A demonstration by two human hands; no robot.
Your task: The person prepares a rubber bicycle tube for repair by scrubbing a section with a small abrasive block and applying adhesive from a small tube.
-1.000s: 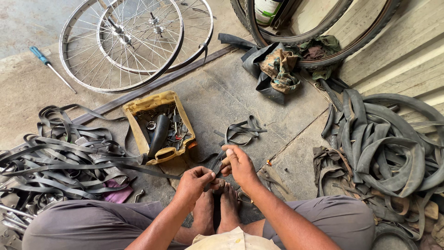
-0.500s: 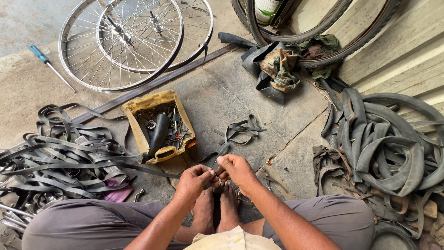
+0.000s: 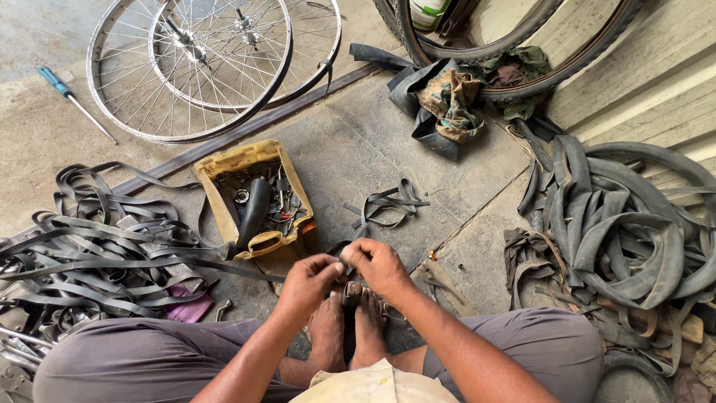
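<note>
left hand (image 3: 309, 277) | fingers pinching, probably a rubber strip (image 3: 344, 257) | right hand (image 3: 379, 265) pinching same | above feet (image 3: 344, 332)

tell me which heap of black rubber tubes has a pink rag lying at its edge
The flat strip heap on the person's left, beside the yellow tray; the pink rag lies at its near edge. The fatter tube pile on the right has none.

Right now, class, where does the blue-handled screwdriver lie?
In the head view, the blue-handled screwdriver lies far left on the concrete floor, just left of the two spoked bicycle wheels, apart from both hands.
</note>
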